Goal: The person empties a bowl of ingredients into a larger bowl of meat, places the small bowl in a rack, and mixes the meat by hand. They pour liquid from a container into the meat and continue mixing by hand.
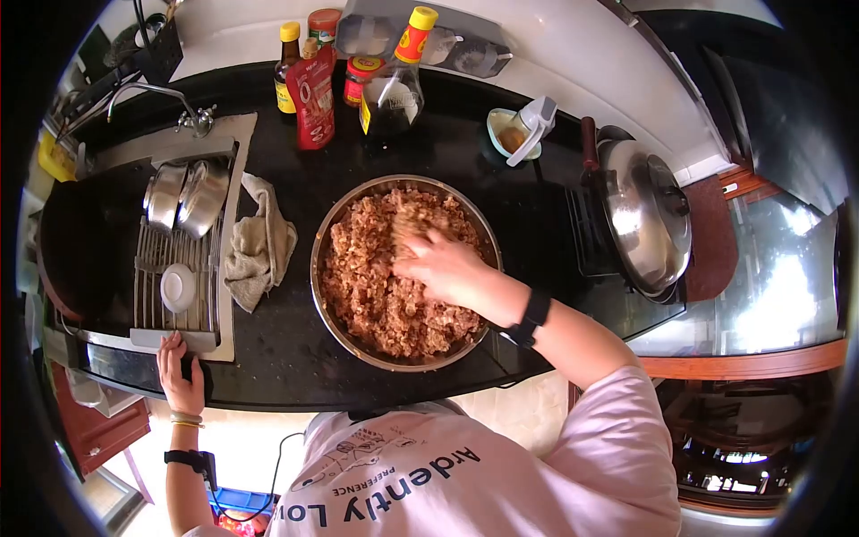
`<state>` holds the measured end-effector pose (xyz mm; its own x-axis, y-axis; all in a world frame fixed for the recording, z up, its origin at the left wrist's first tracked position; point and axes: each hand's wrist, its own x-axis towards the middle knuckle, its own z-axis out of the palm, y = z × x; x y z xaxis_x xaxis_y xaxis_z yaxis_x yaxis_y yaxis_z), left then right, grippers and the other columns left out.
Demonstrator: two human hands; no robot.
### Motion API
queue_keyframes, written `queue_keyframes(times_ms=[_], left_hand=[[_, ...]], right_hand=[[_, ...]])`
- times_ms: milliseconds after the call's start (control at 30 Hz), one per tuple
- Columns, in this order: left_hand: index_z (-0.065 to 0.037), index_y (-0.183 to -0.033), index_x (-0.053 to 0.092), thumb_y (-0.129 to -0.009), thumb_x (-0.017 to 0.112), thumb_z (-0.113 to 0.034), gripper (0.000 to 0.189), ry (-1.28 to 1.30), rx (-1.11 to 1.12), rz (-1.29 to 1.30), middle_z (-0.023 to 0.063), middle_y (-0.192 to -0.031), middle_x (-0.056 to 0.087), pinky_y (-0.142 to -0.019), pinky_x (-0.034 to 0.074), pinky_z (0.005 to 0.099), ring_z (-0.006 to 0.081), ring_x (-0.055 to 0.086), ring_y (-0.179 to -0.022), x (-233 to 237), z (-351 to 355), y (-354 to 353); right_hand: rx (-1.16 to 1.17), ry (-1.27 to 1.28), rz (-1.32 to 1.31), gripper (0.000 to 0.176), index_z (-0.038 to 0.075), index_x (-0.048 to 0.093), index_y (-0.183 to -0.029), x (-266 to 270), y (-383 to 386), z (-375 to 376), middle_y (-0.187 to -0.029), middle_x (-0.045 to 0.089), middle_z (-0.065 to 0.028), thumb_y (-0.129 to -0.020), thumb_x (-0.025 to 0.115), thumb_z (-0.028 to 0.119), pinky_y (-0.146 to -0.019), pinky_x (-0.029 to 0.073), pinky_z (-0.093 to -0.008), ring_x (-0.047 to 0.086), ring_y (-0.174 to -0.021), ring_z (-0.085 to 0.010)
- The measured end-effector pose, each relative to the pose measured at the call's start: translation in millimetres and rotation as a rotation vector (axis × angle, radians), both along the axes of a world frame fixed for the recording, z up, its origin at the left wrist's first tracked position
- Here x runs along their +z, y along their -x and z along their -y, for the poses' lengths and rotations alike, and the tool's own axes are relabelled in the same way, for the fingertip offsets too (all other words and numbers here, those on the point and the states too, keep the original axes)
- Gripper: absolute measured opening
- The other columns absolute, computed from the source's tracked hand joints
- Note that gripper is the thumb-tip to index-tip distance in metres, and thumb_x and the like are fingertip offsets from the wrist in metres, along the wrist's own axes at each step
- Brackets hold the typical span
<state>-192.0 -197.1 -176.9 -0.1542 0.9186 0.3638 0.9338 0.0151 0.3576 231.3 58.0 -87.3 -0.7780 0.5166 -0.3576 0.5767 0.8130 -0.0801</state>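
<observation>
A wide steel bowl (317, 295) filled with minced meat (376, 309) stands on the black counter in front of me. My right hand (440, 265) reaches into the middle of it, palm down, fingers closed into the meat. Motion blurs the fingertips, and meat coats and partly hides them. Lower left, my left hand (181, 374) rests at the counter's front edge, its fingers laid out against the end of the sink rack (174, 339). That hand holds nothing. A crumpled beige cloth (258, 249) lies between the sink and the bowl.
Behind the bowl stand a red pouch (313, 100), a dark sauce bottle (286, 72) and a large yellow-capped bottle (398, 85). A small dish (508, 134) sits back right. The lidded pan (640, 215) is on the right. Steel bowls (201, 199) and a white dish (178, 288) occupy the rack.
</observation>
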Motion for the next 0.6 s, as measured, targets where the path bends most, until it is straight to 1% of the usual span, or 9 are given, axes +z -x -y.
queue_keyframes(times_ms=[100,200,233,267,333,367,400,500,600], left_hand=[[0.005,-0.099,0.054,-0.077,0.056,0.000,0.023,-0.009,0.010,0.003,0.0208,-0.120,0.057,-0.107,0.034,0.0500,0.0414,0.051,-0.114,-1,-1,2],[0.005,-0.099,0.054,-0.077,0.056,0.000,0.023,-0.005,0.008,0.008,0.0206,-0.120,0.057,-0.107,0.034,0.0498,0.0411,0.050,-0.115,0,-1,1],[0.005,-0.099,0.055,-0.077,0.056,0.000,0.022,-0.005,0.002,0.005,0.0205,-0.120,0.057,-0.107,0.034,0.0498,0.0409,0.050,-0.115,1,-1,1],[0.005,-0.099,0.055,-0.077,0.056,0.000,0.022,-0.006,-0.002,0.002,0.0205,-0.120,0.057,-0.107,0.034,0.0498,0.0409,0.050,-0.115,1,-1,0],[0.006,-0.099,0.055,-0.077,0.056,0.000,0.022,0.006,0.024,0.007,0.0207,-0.120,0.057,-0.108,0.034,0.0498,0.0408,0.050,-0.115,1,-1,0],[0.006,-0.099,0.055,-0.077,0.056,0.000,0.022,0.009,0.020,0.005,0.0207,-0.120,0.057,-0.108,0.034,0.0498,0.0408,0.050,-0.115,2,-1,0],[0.006,-0.099,0.055,-0.077,0.056,0.001,0.023,0.003,0.017,-0.006,0.0209,-0.120,0.057,-0.108,0.034,0.0498,0.0408,0.051,-0.115,2,-1,1],[0.006,-0.099,0.056,-0.077,0.056,0.001,0.023,-0.005,0.019,0.004,0.0212,-0.120,0.058,-0.107,0.034,0.0499,0.0408,0.051,-0.115,-2,1,0],[0.006,-0.099,0.055,-0.077,0.056,0.001,0.023,-0.001,0.028,0.021,0.0213,-0.119,0.058,-0.107,0.034,0.0500,0.0410,0.051,-0.115,6,-2,-3]], right_hand=[[0.011,0.153,-0.093,0.063,0.023,0.058,-0.125,25,-16,24,-0.135,0.044,-0.0090,-0.066,0.077,0.012,-0.077,0.058,-0.0344,0.049,-0.117,-0.0361],[0.364,-0.142,-0.035,0.047,0.028,0.058,-0.123,44,7,44,-0.142,0.040,-0.0081,-0.080,0.062,0.012,-0.074,0.059,-0.0308,0.047,-0.120,-0.0313],[0.429,-0.146,-0.116,0.044,0.029,0.058,-0.122,21,13,44,-0.145,0.037,-0.0073,-0.084,0.054,0.008,-0.084,0.056,-0.0340,0.043,-0.126,-0.0284],[0.493,-0.256,-0.097,0.044,0.029,0.059,-0.120,17,25,42,-0.146,0.037,-0.0061,-0.078,0.066,0.018,-0.099,0.046,-0.0464,0.038,-0.131,-0.0265],[0.533,-0.289,-0.025,0.058,0.030,0.059,-0.121,9,39,22,-0.145,0.039,-0.0048,-0.066,0.078,0.032,-0.106,0.032,-0.0563,0.036,-0.134,-0.0261],[0.430,-0.166,-0.039,0.072,0.029,0.060,-0.120,2,37,10,-0.141,0.042,-0.0036,-0.053,0.084,0.042,-0.105,0.029,-0.0614,0.034,-0.135,-0.0263],[0.342,-0.047,-0.055,0.069,0.027,0.060,-0.121,13,36,0,-0.138,0.044,-0.0045,-0.056,0.084,0.040,-0.103,0.037,-0.0540,0.039,-0.131,-0.0264],[0.133,0.154,0.069,0.067,0.023,0.060,-0.124,24,18,3,-0.138,0.043,-0.0098,-0.062,0.083,0.033,-0.092,0.049,-0.0406,0.048,-0.120,-0.0290],[0.191,0.355,0.134,0.062,0.021,0.061,-0.124,47,9,3,-0.143,0.039,-0.0137,-0.066,0.081,0.031,-0.095,0.048,-0.0440,0.049,-0.120,-0.0325]])
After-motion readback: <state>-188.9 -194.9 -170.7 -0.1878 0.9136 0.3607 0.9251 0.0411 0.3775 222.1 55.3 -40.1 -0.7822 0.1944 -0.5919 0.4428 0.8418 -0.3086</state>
